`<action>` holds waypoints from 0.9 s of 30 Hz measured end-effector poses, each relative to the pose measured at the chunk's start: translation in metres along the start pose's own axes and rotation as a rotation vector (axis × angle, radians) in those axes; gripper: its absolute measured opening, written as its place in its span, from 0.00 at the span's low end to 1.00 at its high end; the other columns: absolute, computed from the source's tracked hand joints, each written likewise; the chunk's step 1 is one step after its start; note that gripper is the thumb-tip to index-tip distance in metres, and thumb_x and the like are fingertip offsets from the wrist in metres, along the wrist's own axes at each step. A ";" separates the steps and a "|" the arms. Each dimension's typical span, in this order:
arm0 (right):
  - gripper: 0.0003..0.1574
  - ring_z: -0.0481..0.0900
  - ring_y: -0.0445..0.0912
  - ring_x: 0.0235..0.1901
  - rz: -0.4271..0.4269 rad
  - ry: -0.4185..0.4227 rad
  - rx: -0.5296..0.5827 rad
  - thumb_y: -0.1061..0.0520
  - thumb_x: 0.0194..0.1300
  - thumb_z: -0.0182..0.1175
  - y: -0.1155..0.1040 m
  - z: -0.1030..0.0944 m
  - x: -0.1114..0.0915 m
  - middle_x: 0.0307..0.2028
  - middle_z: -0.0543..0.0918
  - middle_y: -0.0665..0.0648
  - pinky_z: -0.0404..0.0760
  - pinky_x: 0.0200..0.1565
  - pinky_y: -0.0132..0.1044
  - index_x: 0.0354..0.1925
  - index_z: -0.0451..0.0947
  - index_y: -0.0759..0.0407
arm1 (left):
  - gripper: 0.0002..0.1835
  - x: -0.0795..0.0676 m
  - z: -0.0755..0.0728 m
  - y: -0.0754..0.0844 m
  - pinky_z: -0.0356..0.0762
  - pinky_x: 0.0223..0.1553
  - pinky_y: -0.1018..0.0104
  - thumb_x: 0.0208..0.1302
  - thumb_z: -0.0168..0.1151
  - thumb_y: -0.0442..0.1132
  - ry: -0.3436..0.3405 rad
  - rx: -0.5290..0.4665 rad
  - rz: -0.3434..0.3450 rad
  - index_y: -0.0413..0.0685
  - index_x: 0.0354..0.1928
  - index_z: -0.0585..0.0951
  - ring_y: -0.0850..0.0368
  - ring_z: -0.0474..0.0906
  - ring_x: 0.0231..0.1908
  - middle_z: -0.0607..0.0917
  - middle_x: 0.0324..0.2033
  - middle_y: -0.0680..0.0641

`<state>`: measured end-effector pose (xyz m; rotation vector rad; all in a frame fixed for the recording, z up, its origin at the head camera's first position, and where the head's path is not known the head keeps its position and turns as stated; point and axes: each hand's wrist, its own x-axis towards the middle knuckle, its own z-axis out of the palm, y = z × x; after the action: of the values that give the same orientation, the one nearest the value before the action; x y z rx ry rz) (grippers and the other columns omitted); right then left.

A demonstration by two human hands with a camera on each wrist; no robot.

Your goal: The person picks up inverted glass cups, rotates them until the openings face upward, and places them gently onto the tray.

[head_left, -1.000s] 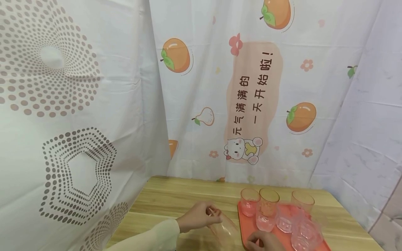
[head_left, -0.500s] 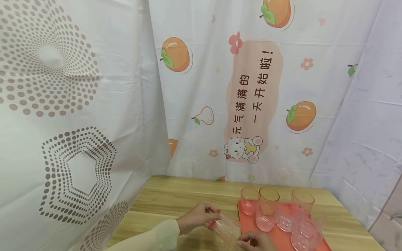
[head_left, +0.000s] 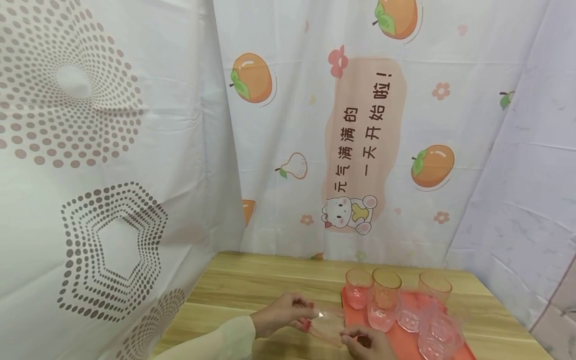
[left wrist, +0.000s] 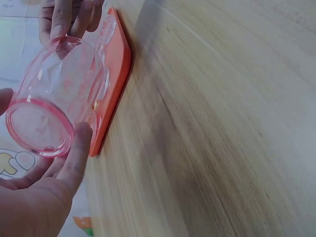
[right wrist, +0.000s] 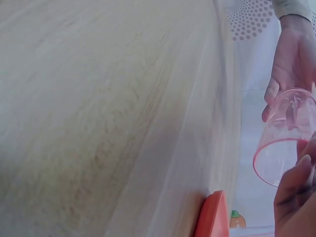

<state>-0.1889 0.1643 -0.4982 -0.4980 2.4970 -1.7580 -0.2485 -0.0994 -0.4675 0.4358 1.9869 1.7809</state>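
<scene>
A clear pink-tinted drinking glass point(head_left: 327, 324) lies sideways in the air between both hands, left of the tray. My left hand point(head_left: 284, 314) holds it at the base, fingers and thumb around the thick pink bottom point(left wrist: 39, 127). At the other end my right hand point(head_left: 370, 343) pinches the rim, as the right wrist view shows with the rim point(right wrist: 260, 170) between thumb and fingers. The glass looks empty. Beside the right hand is a red-orange tray point(head_left: 396, 345) with several similar glasses, among them an upright one point(head_left: 358, 290) at its back left corner.
An amber-rimmed glass point(head_left: 386, 285) stands behind another on the tray, and one more glass point(head_left: 434, 285) is at the back right. Toward the tray's right front, a glass point(head_left: 438, 332) lies tipped. The wooden table point(head_left: 243, 280) ends at a printed curtain point(head_left: 279, 125).
My right hand has moved left from over the tray's front and taken the glass's rim. The glass has turned from slanting downward to nearly level. The other glasses stay put.
</scene>
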 end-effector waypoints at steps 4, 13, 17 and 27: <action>0.19 0.82 0.44 0.31 0.028 0.073 0.033 0.50 0.62 0.64 -0.001 0.001 -0.001 0.34 0.84 0.55 0.79 0.33 0.32 0.43 0.82 0.64 | 0.25 -0.002 -0.001 0.000 0.81 0.38 0.58 0.55 0.71 0.46 -0.017 0.014 -0.007 0.37 0.47 0.73 0.50 0.81 0.36 0.79 0.39 0.40; 0.10 0.75 0.37 0.20 -0.094 0.176 -0.023 0.54 0.61 0.65 -0.001 0.003 -0.004 0.30 0.83 0.54 0.75 0.23 0.31 0.39 0.82 0.58 | 0.19 -0.003 0.002 -0.002 0.81 0.38 0.56 0.57 0.69 0.44 -0.055 0.067 0.028 0.39 0.45 0.78 0.50 0.82 0.35 0.81 0.37 0.42; 0.07 0.63 0.31 0.14 -0.218 0.208 -0.102 0.56 0.60 0.66 -0.001 0.000 -0.005 0.29 0.83 0.49 0.68 0.17 0.28 0.38 0.83 0.52 | 0.16 -0.002 0.002 -0.005 0.81 0.38 0.54 0.58 0.69 0.44 -0.075 0.131 0.037 0.42 0.44 0.81 0.49 0.81 0.36 0.83 0.35 0.46; 0.21 0.59 0.29 0.15 -0.500 0.315 -0.383 0.64 0.55 0.69 -0.003 -0.011 -0.002 0.25 0.73 0.35 0.61 0.17 0.24 0.35 0.79 0.36 | 0.11 0.000 0.006 -0.016 0.81 0.31 0.56 0.57 0.69 0.42 -0.040 0.235 0.053 0.42 0.38 0.83 0.48 0.82 0.30 0.83 0.29 0.47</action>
<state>-0.1885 0.1737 -0.4916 -1.0175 3.1762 -1.5820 -0.2445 -0.0966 -0.4839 0.5984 2.1829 1.5610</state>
